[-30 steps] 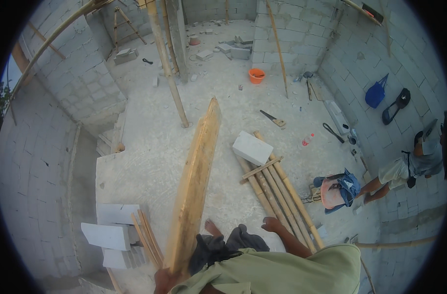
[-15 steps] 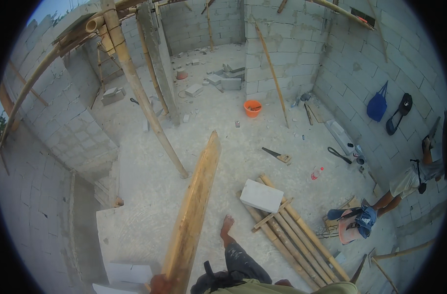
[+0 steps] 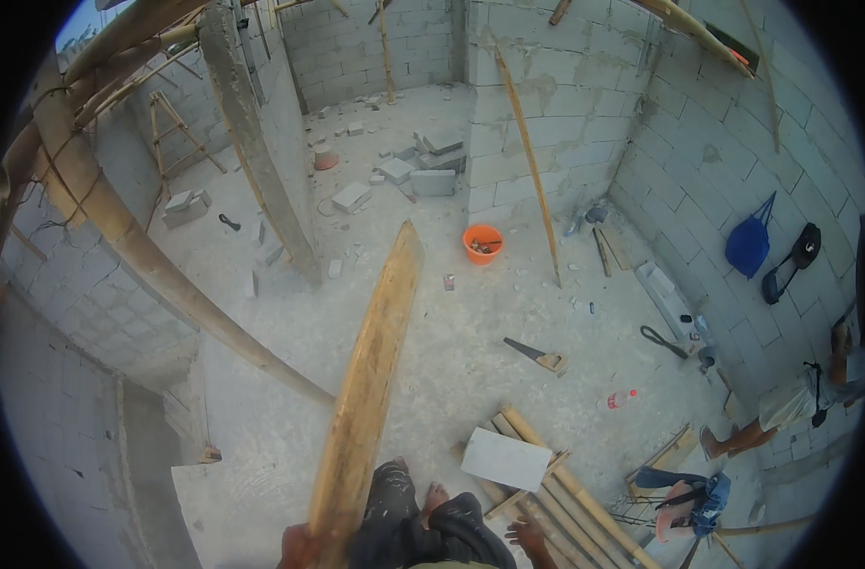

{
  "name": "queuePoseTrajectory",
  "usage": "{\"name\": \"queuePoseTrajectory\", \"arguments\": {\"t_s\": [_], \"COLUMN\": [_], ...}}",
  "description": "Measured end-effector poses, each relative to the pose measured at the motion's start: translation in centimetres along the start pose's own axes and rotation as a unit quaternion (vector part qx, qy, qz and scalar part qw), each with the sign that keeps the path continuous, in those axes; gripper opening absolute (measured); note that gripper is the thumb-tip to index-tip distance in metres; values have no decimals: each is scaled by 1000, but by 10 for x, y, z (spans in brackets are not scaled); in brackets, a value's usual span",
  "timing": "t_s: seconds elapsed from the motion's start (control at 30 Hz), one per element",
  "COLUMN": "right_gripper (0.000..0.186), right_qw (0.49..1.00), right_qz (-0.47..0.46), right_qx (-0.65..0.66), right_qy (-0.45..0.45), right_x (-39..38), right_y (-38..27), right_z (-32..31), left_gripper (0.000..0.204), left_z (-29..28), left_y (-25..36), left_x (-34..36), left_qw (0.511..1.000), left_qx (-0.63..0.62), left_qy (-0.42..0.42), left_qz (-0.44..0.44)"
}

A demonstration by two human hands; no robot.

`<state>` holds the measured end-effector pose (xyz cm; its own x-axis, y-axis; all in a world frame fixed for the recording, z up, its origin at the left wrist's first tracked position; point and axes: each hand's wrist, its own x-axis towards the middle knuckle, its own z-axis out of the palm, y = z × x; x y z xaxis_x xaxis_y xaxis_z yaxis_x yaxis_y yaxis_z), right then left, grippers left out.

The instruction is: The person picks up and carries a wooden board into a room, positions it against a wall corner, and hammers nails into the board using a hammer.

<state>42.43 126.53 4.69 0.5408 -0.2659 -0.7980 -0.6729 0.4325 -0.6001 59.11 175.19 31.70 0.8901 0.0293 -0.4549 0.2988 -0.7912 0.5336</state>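
A long wooden plank (image 3: pixel 368 365) slants up from the lower edge, its pointed far end raised toward the middle of the room. My left hand (image 3: pixel 302 547) grips its near end, partly cut off by the frame. My right hand (image 3: pixel 527 537) has its fingers spread and holds nothing. It hovers beside my right leg, close to the bundle of bamboo poles (image 3: pixel 584 488). On those poles rests a pale rectangular block (image 3: pixel 506 459).
A bamboo post (image 3: pixel 191 299) leans at the left, near the plank. On the floor lie a handsaw (image 3: pixel 535 355), a plastic bottle (image 3: pixel 622 399) and an orange bucket (image 3: pixel 482 245) with things inside. Another person (image 3: pixel 783 412) is at the right wall. A floor edge (image 3: pixel 178 493) drops off at left.
I have moved forward, so the bamboo post looms larger at left and the bamboo bundle sits lower. My right hand has come into view. The plank stays in my left hand.
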Motion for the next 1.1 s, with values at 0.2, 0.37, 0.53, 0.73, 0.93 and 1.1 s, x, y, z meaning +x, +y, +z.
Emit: {"name": "queuePoseTrajectory", "arguments": {"t_s": [0.2, 0.37, 0.53, 0.73, 0.93, 1.1], "right_gripper": [40, 42, 36, 36, 36, 36], "right_qw": [951, 909, 987, 977, 976, 976], "right_qz": [-142, -130, 158, 125, 119, 127], "right_qx": [-273, -396, -12, -168, -177, -171], "right_qy": [24, -22, -37, 48, 53, 53], "right_x": [79, 195, 255, 306, 398, 470], "right_y": [-126, -176, -278, -438, -584, -690], "right_z": [62, 82, 125, 239, 294, 330], "left_gripper": [53, 47, 41, 50, 41, 40], "left_z": [1, 24, -42, -105, -102, -120], "left_y": [21, -5, 159, 250, 248, 287], "left_x": [129, 232, 338, 455, 582, 717], "left_qw": [1000, 992, 987, 959, 986, 987], "left_qx": [1, 109, 57, 45, 49, 53], "left_qy": [20, 34, -66, -89, -18, -16], "left_qz": [0, 62, -133, -266, -160, -148]}}
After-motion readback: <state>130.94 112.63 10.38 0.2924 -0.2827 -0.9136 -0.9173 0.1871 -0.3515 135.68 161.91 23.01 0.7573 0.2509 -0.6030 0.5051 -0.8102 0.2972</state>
